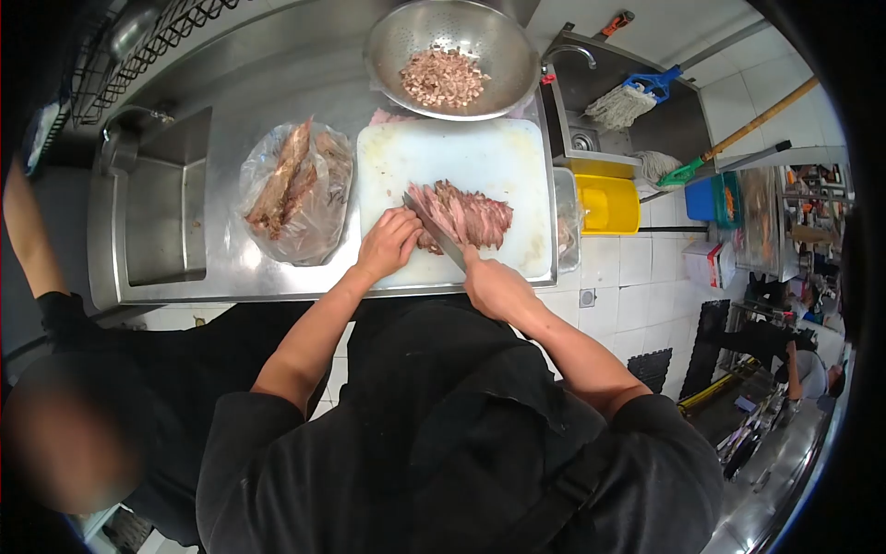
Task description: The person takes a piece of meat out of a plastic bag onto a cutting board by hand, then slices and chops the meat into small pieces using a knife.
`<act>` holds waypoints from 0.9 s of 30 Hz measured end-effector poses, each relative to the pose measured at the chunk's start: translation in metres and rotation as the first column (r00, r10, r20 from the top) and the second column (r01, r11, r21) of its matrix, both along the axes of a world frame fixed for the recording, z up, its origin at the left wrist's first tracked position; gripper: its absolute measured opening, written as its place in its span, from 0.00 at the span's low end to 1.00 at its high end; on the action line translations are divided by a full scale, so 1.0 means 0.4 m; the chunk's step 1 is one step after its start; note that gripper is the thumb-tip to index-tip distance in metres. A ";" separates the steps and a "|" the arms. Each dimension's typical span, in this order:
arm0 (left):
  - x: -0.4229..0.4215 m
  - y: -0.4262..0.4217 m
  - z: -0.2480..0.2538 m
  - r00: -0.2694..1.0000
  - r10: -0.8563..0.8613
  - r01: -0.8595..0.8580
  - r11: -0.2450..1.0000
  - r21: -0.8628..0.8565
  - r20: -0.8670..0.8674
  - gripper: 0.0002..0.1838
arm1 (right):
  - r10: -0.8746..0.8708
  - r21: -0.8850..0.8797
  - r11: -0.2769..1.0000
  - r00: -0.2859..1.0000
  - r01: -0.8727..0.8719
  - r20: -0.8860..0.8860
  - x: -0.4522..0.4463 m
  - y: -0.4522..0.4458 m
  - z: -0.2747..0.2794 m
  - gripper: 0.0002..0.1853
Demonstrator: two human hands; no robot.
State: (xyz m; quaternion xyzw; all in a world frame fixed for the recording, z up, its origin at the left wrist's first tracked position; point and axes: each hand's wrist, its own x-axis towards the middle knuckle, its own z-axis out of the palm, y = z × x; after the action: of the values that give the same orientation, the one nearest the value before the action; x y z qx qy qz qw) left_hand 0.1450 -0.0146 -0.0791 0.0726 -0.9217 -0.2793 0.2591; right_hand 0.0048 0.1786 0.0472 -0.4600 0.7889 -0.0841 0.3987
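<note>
On a white cutting board point(388, 152) lies a piece of cooked meat point(480, 217), browned at the edges and pink inside, cut into slices. My right hand point(498, 284) is wrapped round the handle of a knife point(440, 233). Its blade slants up and left across the meat, close to my left fingers. My left hand point(389, 242) has its fingers curled down at the left end of the meat, pressing on it; the fingertips are partly hidden. Left of the board, a clear plastic bag point(323, 235) holds larger cooked meat pieces point(286, 180).
Behind the board stands a steel colander point(388, 69) with chopped meat point(445, 77). A sink point(166, 222) is at left; a second sink point(591, 138) with a mop point(620, 106) is at right. A yellow bin point(609, 205) sits beside the counter. Another person point(157, 369) stands close at left.
</note>
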 end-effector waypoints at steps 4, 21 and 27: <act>0.005 -0.005 -0.019 1.000 0.000 0.000 1.000 0.010 -0.001 0.10 | -0.040 -0.035 0.999 0.999 0.040 0.001 0.029 -0.003 -0.072 0.15; 0.015 0.007 -0.022 1.000 0.001 -0.001 1.000 -0.013 -0.010 0.10 | 0.015 -0.071 0.997 1.000 -0.014 0.012 -0.008 -0.022 -0.032 0.16; 0.018 0.009 -0.008 0.999 -0.003 0.003 1.000 -0.007 0.033 0.11 | 0.026 0.089 0.996 0.999 -0.028 0.019 0.013 0.003 0.004 0.17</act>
State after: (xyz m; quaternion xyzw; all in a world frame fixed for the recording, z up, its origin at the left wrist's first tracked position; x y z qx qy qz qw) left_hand 0.1522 -0.0109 -0.0822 0.0750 -0.9270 -0.2752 0.2436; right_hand 0.0102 0.1798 0.0490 -0.4516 0.7821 -0.0475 0.4268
